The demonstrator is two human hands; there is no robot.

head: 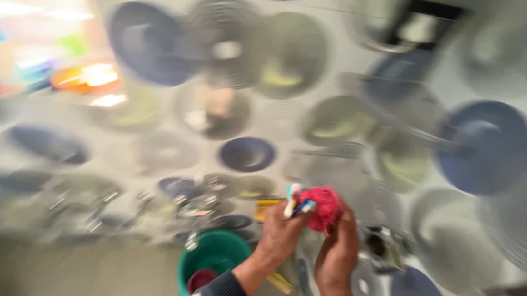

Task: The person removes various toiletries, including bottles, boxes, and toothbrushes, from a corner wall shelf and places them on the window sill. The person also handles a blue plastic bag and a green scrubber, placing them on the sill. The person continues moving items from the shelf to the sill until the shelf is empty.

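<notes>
Left hand (278, 234): closed around thin pens or markers (295, 202), white and blue tips upright, also touching a red mesh scrubber (323, 207). Right hand (338, 251): fingers pinched on the scrubber's lower right side. Scrubber sits between both hands, raised above a green bucket (214, 254). Surroundings: blurred round blue and grey fan parts (486, 147) spread over a pale floor.

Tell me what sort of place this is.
Probably a workshop floor or stall for fan parts, though the view is blurred: round blue discs and grey wire grilles lie spread about, beside a green plastic bucket.
</notes>
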